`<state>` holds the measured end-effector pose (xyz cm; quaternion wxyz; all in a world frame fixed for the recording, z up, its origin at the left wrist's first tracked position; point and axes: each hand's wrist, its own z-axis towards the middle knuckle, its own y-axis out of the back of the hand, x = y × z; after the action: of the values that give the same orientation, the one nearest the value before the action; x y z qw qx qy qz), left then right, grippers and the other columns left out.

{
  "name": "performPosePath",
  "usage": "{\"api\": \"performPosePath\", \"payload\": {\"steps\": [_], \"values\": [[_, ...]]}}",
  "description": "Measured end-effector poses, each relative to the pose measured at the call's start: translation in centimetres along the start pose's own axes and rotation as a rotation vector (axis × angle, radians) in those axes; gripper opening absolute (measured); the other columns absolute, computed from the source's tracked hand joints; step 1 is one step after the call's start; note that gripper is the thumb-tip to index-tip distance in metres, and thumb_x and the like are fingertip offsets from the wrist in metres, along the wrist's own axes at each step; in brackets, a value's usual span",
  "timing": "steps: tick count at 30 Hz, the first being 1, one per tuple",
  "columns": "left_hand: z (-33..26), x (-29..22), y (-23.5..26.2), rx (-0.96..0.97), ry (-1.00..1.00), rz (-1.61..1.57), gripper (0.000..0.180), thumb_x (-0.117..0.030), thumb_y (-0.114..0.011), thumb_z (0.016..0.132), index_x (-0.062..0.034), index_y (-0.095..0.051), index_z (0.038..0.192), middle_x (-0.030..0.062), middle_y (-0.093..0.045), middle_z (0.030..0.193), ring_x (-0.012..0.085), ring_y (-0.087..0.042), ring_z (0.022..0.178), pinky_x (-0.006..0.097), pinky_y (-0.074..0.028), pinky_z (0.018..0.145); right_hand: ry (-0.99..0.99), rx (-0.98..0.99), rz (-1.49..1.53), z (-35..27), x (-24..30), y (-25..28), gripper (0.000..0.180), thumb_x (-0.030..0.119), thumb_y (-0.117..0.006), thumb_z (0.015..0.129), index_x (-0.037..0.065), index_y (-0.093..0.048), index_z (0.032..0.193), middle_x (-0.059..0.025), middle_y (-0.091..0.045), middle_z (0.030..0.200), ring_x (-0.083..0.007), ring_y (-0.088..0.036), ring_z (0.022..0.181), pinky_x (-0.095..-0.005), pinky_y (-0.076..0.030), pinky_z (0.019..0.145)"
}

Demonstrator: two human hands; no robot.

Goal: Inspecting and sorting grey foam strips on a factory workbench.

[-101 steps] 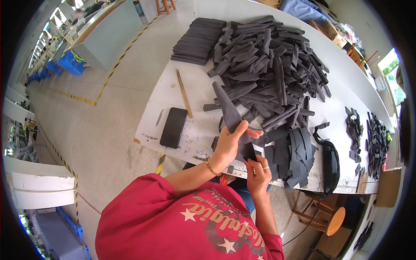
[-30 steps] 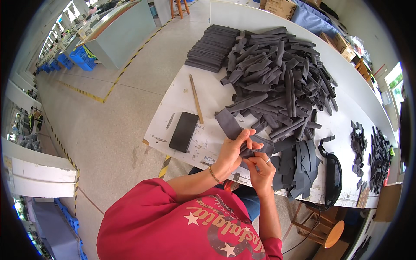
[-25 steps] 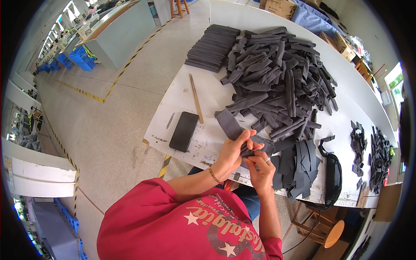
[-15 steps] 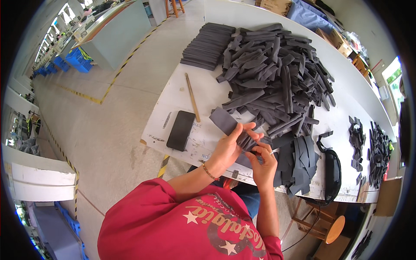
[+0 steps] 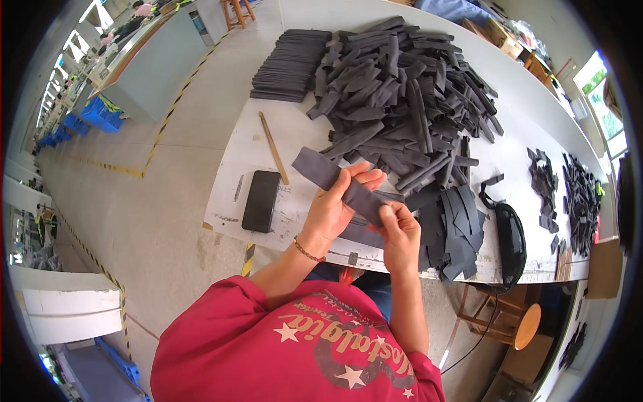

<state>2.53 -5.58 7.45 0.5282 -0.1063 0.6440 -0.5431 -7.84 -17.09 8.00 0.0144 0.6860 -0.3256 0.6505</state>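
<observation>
A dark grey fabric strip (image 5: 365,201) is stretched flat between my two hands above the front of the table. My left hand (image 5: 335,201) grips it near the middle, thumb on top, and its far-left end sticks out beyond my fingers. At the strip's lower right end, my right hand (image 5: 400,231) pinches it between thumb and fingers. Another dark piece lies on the table below my hands, partly hidden by them. Beside my right hand is a spread of flat dark fabric pieces (image 5: 459,228).
A big heap of dark fabric tubes (image 5: 402,100) covers the back of the white table (image 5: 231,147), next to a neat stack (image 5: 291,67). To the left lie a black phone-like slab (image 5: 261,201) and a wooden stick (image 5: 273,147). A black case (image 5: 510,248) and stool (image 5: 526,326) are right.
The strip was bunched and folded between my fingers; now it is drawn out flat. My right hand has shifted slightly down along it, and the whole view has moved a little.
</observation>
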Motion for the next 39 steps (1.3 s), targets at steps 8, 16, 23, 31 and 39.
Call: {"api": "performPosePath", "payload": {"steps": [8,16,23,31,39], "values": [[0.7,0.2,0.4,-0.201,0.063,-0.013,0.042,-0.03,-0.046,0.102,0.004,-0.052,0.126,0.0203,-0.062,0.121,0.0332,-0.055,0.122,0.044,-0.042,0.106,0.07,0.015,-0.255,-0.1,-0.5,-0.7,0.014,0.007,-0.067,0.09,0.0,-0.056,0.094,-0.0024,-0.061,0.075,-0.0113,-0.062,0.066,-0.0238,-0.05,0.062],[0.2,0.9,1.3,-0.177,0.089,-0.088,0.042,-0.032,-0.049,0.101,0.003,-0.053,0.123,0.0194,-0.063,0.119,0.0333,-0.055,0.122,0.045,-0.044,0.104,0.011,0.065,-0.113,-0.2,-0.6,1.0,0.026,0.005,-0.067,0.089,-0.004,-0.054,0.109,-0.0037,-0.06,0.076,-0.015,-0.064,0.07,-0.029,-0.054,0.066],[0.1,1.2,1.2,-0.198,0.109,0.007,0.038,-0.029,-0.054,0.099,0.0026,-0.058,0.119,0.0164,-0.066,0.11,0.0294,-0.062,0.107,0.041,-0.049,0.095,0.081,-0.133,-0.322,1.2,-0.3,1.6,0.017,0.016,-0.065,0.094,0.0,-0.066,0.087,0.0051,-0.057,0.078,-0.0035,-0.046,0.071,-0.0189,-0.037,0.065],[-4.1,-0.1,4.2,-0.388,0.088,0.756,0.024,-0.009,-0.071,0.085,0.0001,-0.068,0.107,0.0021,-0.066,0.09,0.0058,-0.057,0.08,0.022,-0.047,0.071,0.053,-0.136,-0.672,-1.5,-1.7,6.4,0.012,0.011,-0.065,0.091,0.0,-0.064,0.086,0.0044,-0.055,0.07,-0.0036,-0.047,0.066,-0.0213,-0.039,0.059],[-6.8,2.5,5.8,-0.128,-0.337,1.615,0.037,-0.011,-0.079,0.07,-0.0087,-0.066,0.104,0.0061,-0.06,0.101,0.0238,-0.058,0.098,0.038,-0.046,0.086,0.262,-0.246,-0.964,-1.4,-5.5,7.5,0.012,0.009,-0.069,0.085,-0.003,-0.064,0.084,-0.0105,-0.059,0.074,-0.0198,-0.056,0.062,-0.0317,-0.044,0.059]]}}
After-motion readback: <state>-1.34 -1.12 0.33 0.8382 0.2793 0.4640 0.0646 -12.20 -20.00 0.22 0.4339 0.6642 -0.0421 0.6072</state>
